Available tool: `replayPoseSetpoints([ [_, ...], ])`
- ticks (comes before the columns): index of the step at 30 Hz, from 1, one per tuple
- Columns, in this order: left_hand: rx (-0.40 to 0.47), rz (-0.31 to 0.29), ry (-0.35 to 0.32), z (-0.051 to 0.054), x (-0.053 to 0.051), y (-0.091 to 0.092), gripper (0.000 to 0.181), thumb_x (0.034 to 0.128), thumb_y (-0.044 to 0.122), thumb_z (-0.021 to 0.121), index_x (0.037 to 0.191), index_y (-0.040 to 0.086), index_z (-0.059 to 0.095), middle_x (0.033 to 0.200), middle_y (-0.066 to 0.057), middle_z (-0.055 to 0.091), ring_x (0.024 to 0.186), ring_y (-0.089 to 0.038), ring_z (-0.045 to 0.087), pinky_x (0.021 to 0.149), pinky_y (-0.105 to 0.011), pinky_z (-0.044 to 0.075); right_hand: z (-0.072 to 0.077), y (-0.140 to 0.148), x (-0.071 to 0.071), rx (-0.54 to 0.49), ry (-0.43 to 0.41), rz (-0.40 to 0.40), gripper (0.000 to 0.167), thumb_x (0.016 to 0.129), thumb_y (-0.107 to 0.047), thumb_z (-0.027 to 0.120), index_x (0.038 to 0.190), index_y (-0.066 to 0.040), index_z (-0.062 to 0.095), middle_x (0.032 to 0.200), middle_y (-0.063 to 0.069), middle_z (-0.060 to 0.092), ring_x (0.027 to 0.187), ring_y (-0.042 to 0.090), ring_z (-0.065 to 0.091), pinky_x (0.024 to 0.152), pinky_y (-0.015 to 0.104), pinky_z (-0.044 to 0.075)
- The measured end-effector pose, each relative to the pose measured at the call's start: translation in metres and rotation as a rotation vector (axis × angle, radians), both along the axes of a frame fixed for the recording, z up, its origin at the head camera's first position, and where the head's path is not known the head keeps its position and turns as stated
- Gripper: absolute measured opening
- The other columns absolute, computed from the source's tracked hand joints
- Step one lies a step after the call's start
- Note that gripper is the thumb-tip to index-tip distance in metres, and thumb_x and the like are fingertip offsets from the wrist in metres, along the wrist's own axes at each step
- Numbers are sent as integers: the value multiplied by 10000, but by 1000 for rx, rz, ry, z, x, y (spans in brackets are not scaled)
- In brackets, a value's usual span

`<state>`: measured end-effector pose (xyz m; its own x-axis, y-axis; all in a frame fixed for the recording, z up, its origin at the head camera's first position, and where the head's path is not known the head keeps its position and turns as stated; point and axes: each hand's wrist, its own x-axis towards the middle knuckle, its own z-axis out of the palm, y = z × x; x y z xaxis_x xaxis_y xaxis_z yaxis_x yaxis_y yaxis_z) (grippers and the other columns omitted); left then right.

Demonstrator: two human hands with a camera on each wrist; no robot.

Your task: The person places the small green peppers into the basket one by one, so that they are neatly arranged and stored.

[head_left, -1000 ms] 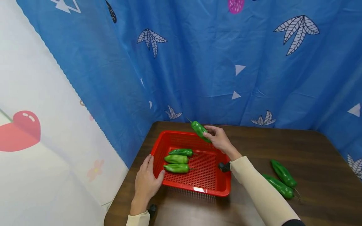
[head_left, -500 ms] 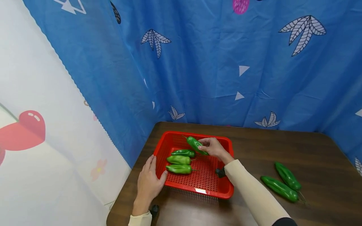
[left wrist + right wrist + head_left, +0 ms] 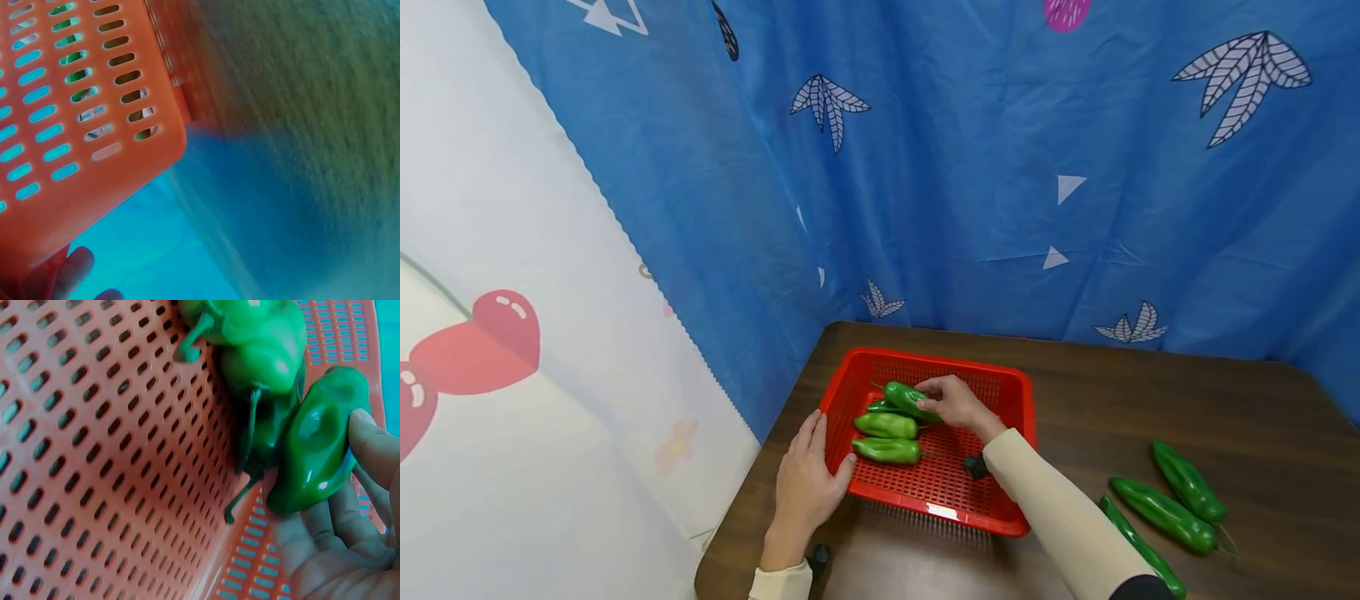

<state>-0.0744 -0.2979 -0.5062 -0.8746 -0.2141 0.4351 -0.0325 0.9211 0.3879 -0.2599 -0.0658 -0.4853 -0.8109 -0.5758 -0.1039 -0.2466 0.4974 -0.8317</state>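
My right hand (image 3: 958,406) pinches a glossy dark green pepper (image 3: 901,398) between thumb and fingers, low inside the red plastic basket (image 3: 940,510). The right wrist view shows the held pepper (image 3: 315,450) beside the others, close to the perforated wall. Another dark green pepper (image 3: 878,407) lies partly hidden under it. Two lighter green peppers, one in the middle (image 3: 886,426) and one nearer (image 3: 887,451), lie in a row in front. At the basket's left rim rests my left hand (image 3: 808,477), fingers extended along it and thumb at the near corner; fingertips (image 3: 78,265) peek past the basket's edge.
Three dark green peppers lie on the brown table (image 3: 1097,400) at the right, one (image 3: 1187,481) farthest, one (image 3: 1163,512) beside it, one (image 3: 1138,546) partly behind the right sleeve. A blue curtain (image 3: 970,167) hangs behind; a white cloth (image 3: 587,450) hangs at the left.
The right hand has lowered the pepper from above the basket's far rim down into it, onto or just above the rear pepper. The left hand stays at the rim; the head view has shifted slightly.
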Motion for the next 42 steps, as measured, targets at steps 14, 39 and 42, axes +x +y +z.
replayPoseSetpoints([
  [14, 10, 12, -12, 3, 0, 3, 727, 842, 376, 706, 1450, 25, 514, 1504, -113, 489, 1233, -345, 584, 933, -566, 538, -5, -13, 3, 1, 37, -44, 321, 915, -133, 719, 1235, -108, 707, 1165, 87, 711, 1019, 214, 670, 879, 395, 569],
  [39, -2, 5, 6, 1, 1, 2, 720, 844, 382, 698, 1444, 25, 522, 1504, -99, 489, 1226, -334, 583, 911, -561, 542, 1, -10, 9, -113, -17, -65, 353, 922, -137, 716, 1264, -57, 676, 1163, 78, 706, 1016, 203, 675, 824, 339, 587],
  [42, -5, 2, 6, 0, 1, 2, 720, 844, 381, 700, 1443, 23, 523, 1503, -101, 489, 1227, -335, 583, 915, -561, 542, 4, -7, 9, -129, -16, -72, 349, 931, -133, 704, 1265, -42, 671, 1158, 90, 706, 1009, 213, 677, 813, 338, 588],
])
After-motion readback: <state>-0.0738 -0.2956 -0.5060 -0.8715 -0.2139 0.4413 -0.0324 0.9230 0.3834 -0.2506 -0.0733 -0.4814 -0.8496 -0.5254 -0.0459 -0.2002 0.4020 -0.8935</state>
